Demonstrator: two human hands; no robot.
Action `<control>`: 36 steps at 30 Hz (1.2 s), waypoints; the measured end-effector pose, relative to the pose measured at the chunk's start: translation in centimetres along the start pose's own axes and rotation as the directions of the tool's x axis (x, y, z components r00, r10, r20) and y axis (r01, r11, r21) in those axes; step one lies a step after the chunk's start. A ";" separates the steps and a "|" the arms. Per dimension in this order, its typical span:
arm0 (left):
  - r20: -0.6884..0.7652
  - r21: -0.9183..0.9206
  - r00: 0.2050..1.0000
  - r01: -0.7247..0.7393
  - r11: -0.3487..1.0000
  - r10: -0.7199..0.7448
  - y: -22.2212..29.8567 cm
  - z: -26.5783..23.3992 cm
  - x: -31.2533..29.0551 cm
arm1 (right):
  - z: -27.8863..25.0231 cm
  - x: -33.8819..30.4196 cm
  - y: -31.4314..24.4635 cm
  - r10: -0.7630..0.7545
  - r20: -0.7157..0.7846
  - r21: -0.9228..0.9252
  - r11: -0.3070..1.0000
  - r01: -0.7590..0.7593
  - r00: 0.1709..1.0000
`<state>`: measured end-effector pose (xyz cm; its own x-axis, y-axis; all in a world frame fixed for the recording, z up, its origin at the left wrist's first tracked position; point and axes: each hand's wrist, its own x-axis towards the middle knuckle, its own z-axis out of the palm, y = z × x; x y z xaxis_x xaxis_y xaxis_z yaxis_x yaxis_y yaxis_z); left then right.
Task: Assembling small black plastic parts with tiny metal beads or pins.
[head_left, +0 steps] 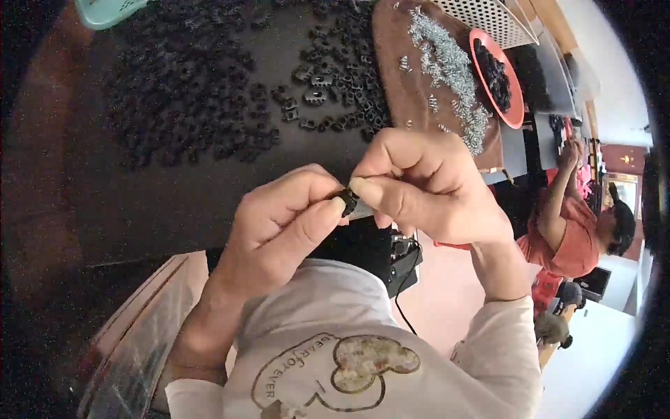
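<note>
A small black plastic part (348,200) is pinched between the thumb and index finger of my left hand (279,227), in front of my body at the table's near edge. My right hand (436,188) is closed in a pinch, thumb and index fingertips meeting at the far right side of that part. Whatever sits between the right fingertips is too small and covered to make out. Beyond my hands lie many loose black plastic parts (192,91) and more black clip-like pieces (321,87). Silver springs (450,66) are heaped on a brown cloth (399,91) at the right.
An orange-red plate (515,112) of black pieces stands right of the springs, near a white perforated basket (488,17). A green basket (105,17) shows at the far left corner. Another person in a red shirt (574,237) is on the right. A black cable (401,307) hangs below.
</note>
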<state>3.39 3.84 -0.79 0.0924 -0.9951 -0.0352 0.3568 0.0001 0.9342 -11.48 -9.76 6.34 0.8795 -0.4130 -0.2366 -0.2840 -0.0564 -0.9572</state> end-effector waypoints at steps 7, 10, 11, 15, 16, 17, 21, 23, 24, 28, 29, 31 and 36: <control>-0.026 0.116 0.994 -0.104 0.988 0.108 -0.1 0.0 -0.1 | 0.3 -0.5 -0.8 0.084 0.035 0.028 0.996 -0.085 0.996; -0.039 0.097 0.994 -0.095 0.991 0.099 -0.2 0.1 -0.1 | 0.8 -0.9 0.2 -0.004 -0.038 -0.064 0.998 0.001 0.999; -0.039 0.109 0.994 -0.097 0.989 0.101 -0.2 0.1 -0.1 | 0.9 -0.9 0.3 -0.009 -0.050 -0.047 0.999 0.007 0.999; -0.026 0.131 0.993 -0.107 0.986 0.111 -0.2 0.0 -0.1 | 1.1 -1.0 -0.1 0.048 -0.061 -0.023 0.999 -0.049 0.997; -0.027 0.131 0.993 -0.106 0.986 0.111 -0.2 -0.1 -0.1 | 1.1 -0.9 -0.1 0.048 -0.060 -0.022 0.999 -0.049 0.997; -0.013 0.155 0.991 -0.132 0.979 0.135 -0.3 -0.2 -0.1 | 1.1 -0.8 -0.2 0.093 -0.042 0.028 0.995 -0.092 0.995; -0.001 0.191 0.967 -0.250 0.949 0.255 -0.7 -0.2 0.1 | 1.5 -1.3 0.7 -0.089 -0.069 -0.175 0.982 0.076 0.994; -0.021 0.169 0.967 -0.248 0.954 0.256 -0.9 -0.2 0.1 | 1.7 -1.1 1.4 -0.191 -0.078 -0.206 0.963 0.172 0.978; -0.040 0.146 0.967 -0.245 0.958 0.253 -1.0 -0.2 0.3 | 1.8 -0.9 1.7 -0.289 -0.085 -0.236 0.936 0.262 0.954; -0.159 -0.039 0.982 -0.112 0.993 0.105 -0.1 0.4 0.1 | 1.9 -0.5 2.1 -0.558 0.004 -0.650 0.629 0.426 0.830; -0.158 -0.039 0.982 -0.111 0.993 0.104 -0.2 0.3 0.1 | 1.9 -0.4 2.4 -0.579 0.034 -0.717 0.554 0.423 0.815; -0.129 0.007 0.982 -0.140 0.990 0.140 -0.3 0.1 0.1 | 1.8 0.2 2.5 -0.653 0.103 -0.799 0.395 0.454 0.750; -0.104 -0.050 0.987 -0.131 0.990 0.125 0.1 0.2 0.2 | 1.5 0.1 1.8 -0.627 0.130 -0.809 0.380 0.447 0.768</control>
<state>3.32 3.63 -0.62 0.2325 -0.9715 0.0452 0.3881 0.1353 0.9117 -11.32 -8.56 4.31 0.9035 -0.1634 0.3961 -0.0237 -0.9421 -0.3346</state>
